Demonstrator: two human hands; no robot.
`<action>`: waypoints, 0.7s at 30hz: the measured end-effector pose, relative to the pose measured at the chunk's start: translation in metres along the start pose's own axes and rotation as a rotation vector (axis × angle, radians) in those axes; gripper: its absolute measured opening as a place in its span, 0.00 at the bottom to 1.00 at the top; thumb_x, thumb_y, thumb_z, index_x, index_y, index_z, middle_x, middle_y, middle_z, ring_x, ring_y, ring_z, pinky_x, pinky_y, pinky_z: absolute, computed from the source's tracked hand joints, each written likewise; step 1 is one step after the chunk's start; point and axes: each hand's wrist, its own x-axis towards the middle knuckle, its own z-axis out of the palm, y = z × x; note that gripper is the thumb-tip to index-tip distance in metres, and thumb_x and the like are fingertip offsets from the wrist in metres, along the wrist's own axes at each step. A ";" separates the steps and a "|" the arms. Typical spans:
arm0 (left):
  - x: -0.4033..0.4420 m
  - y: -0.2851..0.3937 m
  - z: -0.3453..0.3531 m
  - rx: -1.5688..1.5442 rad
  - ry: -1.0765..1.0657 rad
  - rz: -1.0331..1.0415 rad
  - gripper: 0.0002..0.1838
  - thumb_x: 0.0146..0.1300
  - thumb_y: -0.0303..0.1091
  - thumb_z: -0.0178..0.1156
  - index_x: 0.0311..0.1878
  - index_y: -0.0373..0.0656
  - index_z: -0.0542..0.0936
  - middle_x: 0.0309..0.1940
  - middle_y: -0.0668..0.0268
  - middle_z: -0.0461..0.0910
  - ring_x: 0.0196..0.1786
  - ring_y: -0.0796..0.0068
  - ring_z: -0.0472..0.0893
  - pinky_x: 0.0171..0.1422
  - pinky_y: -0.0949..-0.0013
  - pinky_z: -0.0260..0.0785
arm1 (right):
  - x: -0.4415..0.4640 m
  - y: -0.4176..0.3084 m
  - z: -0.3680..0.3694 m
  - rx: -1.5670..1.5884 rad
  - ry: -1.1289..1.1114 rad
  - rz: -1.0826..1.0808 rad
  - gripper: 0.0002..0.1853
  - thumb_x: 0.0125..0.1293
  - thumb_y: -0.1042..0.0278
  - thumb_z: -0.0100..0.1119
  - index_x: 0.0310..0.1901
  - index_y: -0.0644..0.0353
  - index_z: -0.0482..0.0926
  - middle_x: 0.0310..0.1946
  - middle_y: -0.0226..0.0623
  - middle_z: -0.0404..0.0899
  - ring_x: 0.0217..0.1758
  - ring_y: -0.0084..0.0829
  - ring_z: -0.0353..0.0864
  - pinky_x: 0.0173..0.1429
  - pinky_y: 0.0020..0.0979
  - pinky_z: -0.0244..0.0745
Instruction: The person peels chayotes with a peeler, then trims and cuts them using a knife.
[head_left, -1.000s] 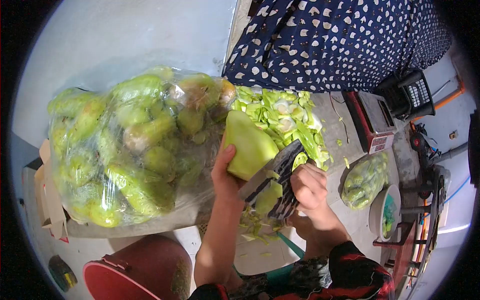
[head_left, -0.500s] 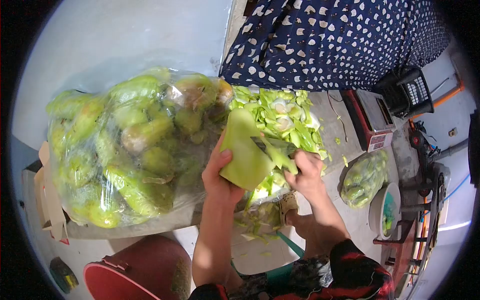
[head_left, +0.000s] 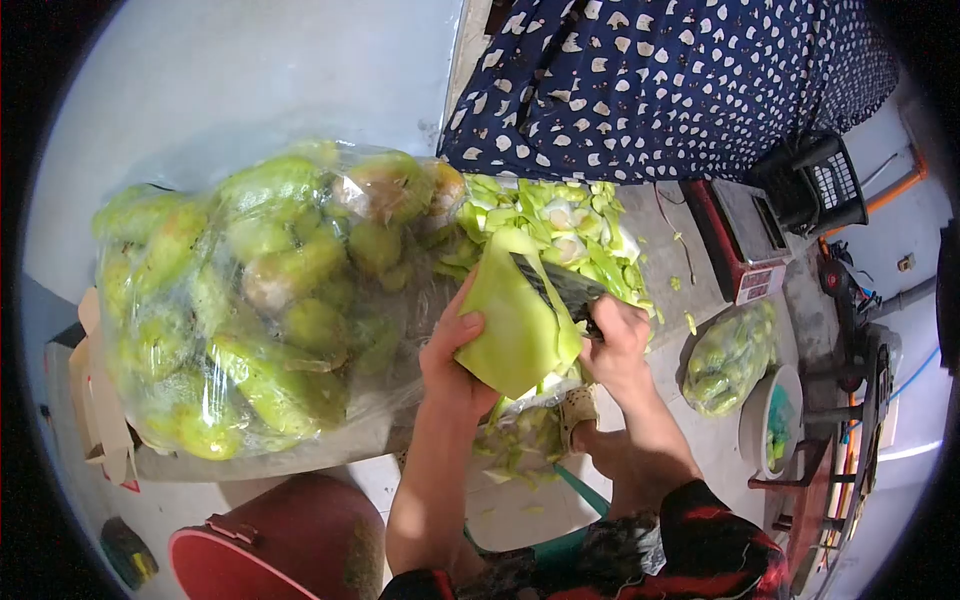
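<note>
My left hand (head_left: 455, 350) is closed around the lower left side of a large green papaya (head_left: 510, 340), pale and mostly peeled, with flat cut faces. In my right hand (head_left: 615, 340) is a knife (head_left: 565, 288). Its broad dark blade lies against the papaya's upper right side, and a strip of peel hangs along the cut. The handle is mostly hidden by my fingers. Behind the papaya spreads a heap of green peelings (head_left: 590, 225) with a few whitish pieces among them. To the left, a clear plastic bag (head_left: 270, 300) bulges with unpeeled papayas.
A red-framed scale (head_left: 740, 240) stands right of the peelings, beside a black basket (head_left: 815, 185). Below it are another bag of green produce (head_left: 732, 358) and a pale basin (head_left: 770, 420). A red bucket (head_left: 280, 540) sits lower left. A patterned navy cloth (head_left: 640, 90) hangs behind.
The knife has gone from the papaya's middle right toward its upper right edge. The papaya has tilted and shifted slightly right and down; the loose strip by my right hand no longer shows there.
</note>
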 end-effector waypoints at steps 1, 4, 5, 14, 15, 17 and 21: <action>0.000 -0.002 -0.003 -0.006 -0.015 -0.006 0.41 0.55 0.38 0.59 0.71 0.35 0.59 0.59 0.53 0.73 0.59 0.60 0.77 0.64 0.61 0.71 | 0.001 -0.002 0.000 0.004 0.019 0.008 0.14 0.41 0.79 0.63 0.25 0.60 0.65 0.18 0.43 0.70 0.21 0.48 0.73 0.24 0.41 0.67; 0.001 -0.008 0.000 -0.053 -0.060 -0.071 0.40 0.56 0.40 0.58 0.71 0.35 0.59 0.60 0.51 0.72 0.60 0.58 0.76 0.65 0.59 0.70 | -0.004 0.018 0.017 -0.078 -0.096 0.353 0.11 0.49 0.77 0.63 0.25 0.61 0.67 0.20 0.46 0.74 0.24 0.51 0.76 0.26 0.43 0.69; 0.001 -0.007 0.000 -0.086 -0.081 -0.130 0.40 0.56 0.41 0.58 0.71 0.36 0.59 0.61 0.50 0.72 0.61 0.58 0.76 0.66 0.58 0.69 | -0.005 0.025 0.017 -0.070 -0.125 0.419 0.10 0.55 0.75 0.62 0.27 0.62 0.68 0.21 0.49 0.76 0.25 0.53 0.77 0.30 0.45 0.71; 0.014 -0.011 -0.021 -0.093 0.297 0.052 0.30 0.66 0.52 0.52 0.64 0.39 0.71 0.58 0.52 0.76 0.58 0.54 0.78 0.66 0.52 0.68 | 0.004 0.009 -0.001 0.033 -0.018 0.433 0.10 0.56 0.75 0.62 0.26 0.63 0.69 0.16 0.43 0.69 0.18 0.45 0.71 0.25 0.39 0.67; 0.014 -0.010 -0.021 -0.095 0.299 0.054 0.30 0.66 0.52 0.52 0.64 0.39 0.71 0.58 0.52 0.76 0.58 0.54 0.78 0.66 0.52 0.68 | 0.002 0.006 -0.002 0.081 0.012 0.402 0.10 0.54 0.75 0.64 0.26 0.63 0.70 0.17 0.40 0.67 0.18 0.41 0.70 0.25 0.36 0.67; 0.012 -0.007 -0.018 -0.085 0.267 0.068 0.29 0.66 0.52 0.53 0.60 0.39 0.74 0.55 0.57 0.79 0.57 0.56 0.79 0.64 0.54 0.70 | -0.002 0.003 -0.006 0.057 0.042 0.132 0.11 0.51 0.76 0.65 0.25 0.62 0.69 0.17 0.39 0.67 0.17 0.39 0.69 0.24 0.35 0.66; 0.010 -0.009 -0.013 -0.075 0.310 0.096 0.28 0.65 0.50 0.54 0.61 0.39 0.74 0.54 0.56 0.79 0.56 0.58 0.79 0.63 0.53 0.71 | 0.006 -0.015 -0.011 0.140 0.094 -0.431 0.13 0.39 0.75 0.62 0.24 0.65 0.66 0.18 0.36 0.64 0.17 0.34 0.67 0.19 0.32 0.60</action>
